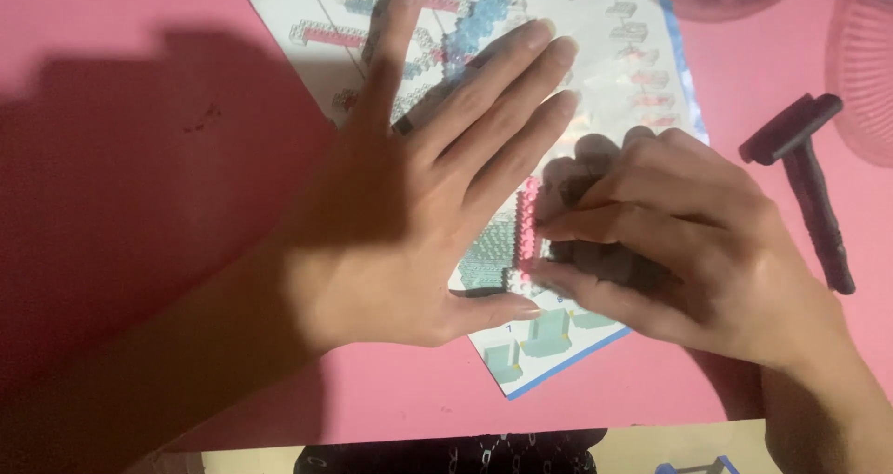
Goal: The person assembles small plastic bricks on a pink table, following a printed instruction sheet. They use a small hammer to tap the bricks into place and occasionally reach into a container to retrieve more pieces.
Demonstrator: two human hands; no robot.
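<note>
Hands meet over a small brick model point(507, 251) on a bright pink tabletop point(139, 83), seen from a head-worn camera looking down. The left hand point(409, 204) lies flat and wide open, fingers spread across a printed instruction sheet point(642, 74), its thumb running along the near edge of the model and its palm gripping nothing. The right hand point(688, 251) is curled, fingertips pinched against a row of pink bricks point(528, 227) on the model's right side; how firmly it grips cannot be told. The model, pale teal and white with studs showing, sits on the sheet between the two hands, touching both.

The sheet, white with a blue border and pictured building steps, lies at an angle across the table's middle. To the right, well apart from the hands, a black T-shaped tool point(809, 176) rests on the pink surface. Pink ribbed plastic pieces point(860, 65) sit at the upper right corner. A strong shadow falls left across the table. Beyond the table's near edge, a pale floor point(679, 441) and a dark object point(446, 455) show.
</note>
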